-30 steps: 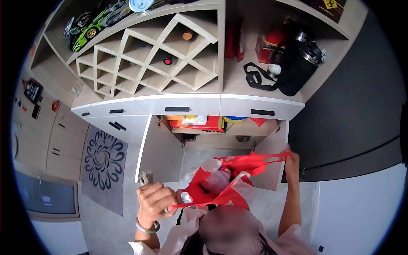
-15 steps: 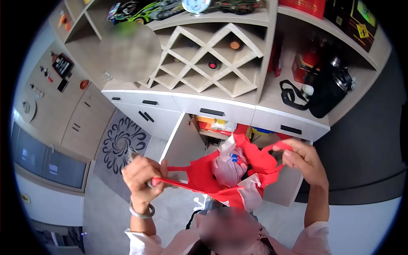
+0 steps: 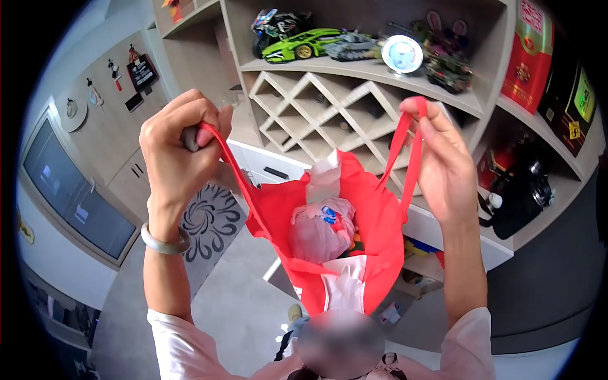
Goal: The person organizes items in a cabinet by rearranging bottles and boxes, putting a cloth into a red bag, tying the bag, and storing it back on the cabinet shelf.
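A red tote bag (image 3: pixel 380 253) hangs in front of me with its mouth wide. My left hand (image 3: pixel 180 142) is closed in a fist around one of the red straps. Something small and grey shows between its fingers; I cannot make out what it is. The other strap is pinched between the thumb and fingers of my right hand (image 3: pixel 440 149), which is raised about as high as the left. Inside the bag lies a pale, translucent plastic bag (image 3: pixel 320 234) with blue and red markings. Beneath it a few coloured items show, mostly hidden.
Behind the tote stands a wooden shelf unit with a lattice wine rack (image 3: pixel 316 104). Above it sit a green model car (image 3: pixel 301 45) and a round silver-framed disc (image 3: pixel 401 54). Below, a cabinet with drawers holds items. A patterned mat (image 3: pixel 209 221) lies on the floor.
Both hands have risen, lifting the red tote bag by its straps, which are now stretched upward. The camera view has shifted, so the shelves appear lower and farther right.
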Action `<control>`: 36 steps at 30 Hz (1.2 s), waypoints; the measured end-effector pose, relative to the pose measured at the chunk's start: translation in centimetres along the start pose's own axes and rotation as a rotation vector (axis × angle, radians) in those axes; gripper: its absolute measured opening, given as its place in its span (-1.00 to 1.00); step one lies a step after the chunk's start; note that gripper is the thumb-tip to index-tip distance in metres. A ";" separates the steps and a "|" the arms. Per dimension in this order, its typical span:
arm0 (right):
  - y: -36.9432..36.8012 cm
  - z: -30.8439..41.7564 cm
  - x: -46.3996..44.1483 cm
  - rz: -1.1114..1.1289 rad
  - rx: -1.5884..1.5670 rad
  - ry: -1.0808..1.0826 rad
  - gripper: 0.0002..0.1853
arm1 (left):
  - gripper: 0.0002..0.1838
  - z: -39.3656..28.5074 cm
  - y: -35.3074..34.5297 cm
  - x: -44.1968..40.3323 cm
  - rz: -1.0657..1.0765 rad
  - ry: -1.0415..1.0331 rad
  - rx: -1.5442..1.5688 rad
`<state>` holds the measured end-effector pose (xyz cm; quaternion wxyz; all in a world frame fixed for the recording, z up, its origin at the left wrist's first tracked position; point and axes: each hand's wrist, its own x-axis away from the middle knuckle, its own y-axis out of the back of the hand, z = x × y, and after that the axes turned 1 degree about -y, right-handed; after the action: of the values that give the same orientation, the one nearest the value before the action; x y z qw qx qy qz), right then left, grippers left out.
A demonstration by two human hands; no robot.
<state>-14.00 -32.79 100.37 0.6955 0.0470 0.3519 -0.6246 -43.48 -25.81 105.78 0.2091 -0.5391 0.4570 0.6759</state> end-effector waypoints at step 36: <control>-9.3 -24.8 -3.0 0.168 0.204 -0.814 -0.57 | -0.88 18.7 0.7 9.4 0.412 0.533 0.419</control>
<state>-32.98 -19.73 86.96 0.8179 -0.1062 -0.0198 -0.5651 -57.18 -12.38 97.44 0.0486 -0.5383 0.7220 0.4319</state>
